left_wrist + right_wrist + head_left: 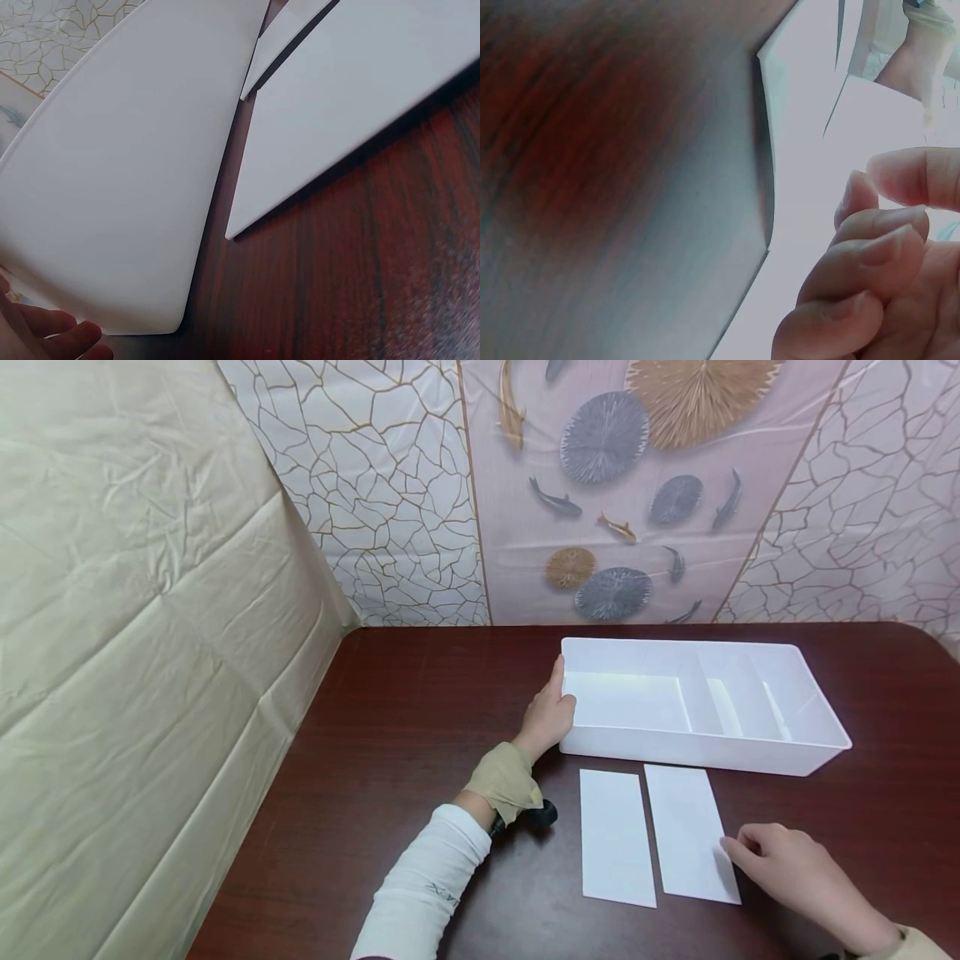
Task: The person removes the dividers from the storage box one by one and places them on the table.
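Note:
A long white plastic tray (645, 743) lies across the table, with two upright dividers (708, 689) crossing its right half. My left hand (549, 717) grips its left end, thumb at the rim and fingers against the outer wall. In the left wrist view the fingertips (75, 337) show by the tray's lower corner. Two flat white rectangular panels, a left one (615, 839) and a right one (692, 835), lie side by side before the tray. Beside the right panel's edge is my right hand (798, 868), its fingers loosely curled and holding nothing.
The dark reddish-brown wooden table (390, 760) runs back to a patterned wall cloth (405, 527). A plain cream cloth (150, 652) hangs along the left side. A small black object (542, 815) shows beneath the left wrist.

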Tool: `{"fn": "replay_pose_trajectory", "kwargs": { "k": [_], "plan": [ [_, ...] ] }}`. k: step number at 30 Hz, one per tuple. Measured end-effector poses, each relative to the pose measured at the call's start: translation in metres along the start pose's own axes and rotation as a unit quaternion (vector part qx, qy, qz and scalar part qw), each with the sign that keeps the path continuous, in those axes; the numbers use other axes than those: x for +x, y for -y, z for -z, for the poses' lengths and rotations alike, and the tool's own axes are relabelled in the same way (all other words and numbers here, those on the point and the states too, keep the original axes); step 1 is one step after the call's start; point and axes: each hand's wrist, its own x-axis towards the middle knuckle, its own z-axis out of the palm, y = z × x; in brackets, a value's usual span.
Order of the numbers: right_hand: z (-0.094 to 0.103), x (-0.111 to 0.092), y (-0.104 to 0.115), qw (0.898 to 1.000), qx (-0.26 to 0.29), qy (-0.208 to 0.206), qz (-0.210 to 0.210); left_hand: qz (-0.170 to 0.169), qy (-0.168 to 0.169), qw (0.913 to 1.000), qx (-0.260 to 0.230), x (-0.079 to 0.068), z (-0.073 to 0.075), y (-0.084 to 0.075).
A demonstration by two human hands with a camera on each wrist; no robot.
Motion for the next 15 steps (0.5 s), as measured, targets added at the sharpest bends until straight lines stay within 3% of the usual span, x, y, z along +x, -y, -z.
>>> {"fn": "replay_pose_trajectory", "kwargs": {
  "k": [15],
  "plan": [
    [0.0018, 0.0041, 0.0002, 1.000, 0.003, -0.005, -0.005, 0.005, 0.001, 0.9999, -0.009, -0.0006, -0.0003, -0.0005]
  ]
}}
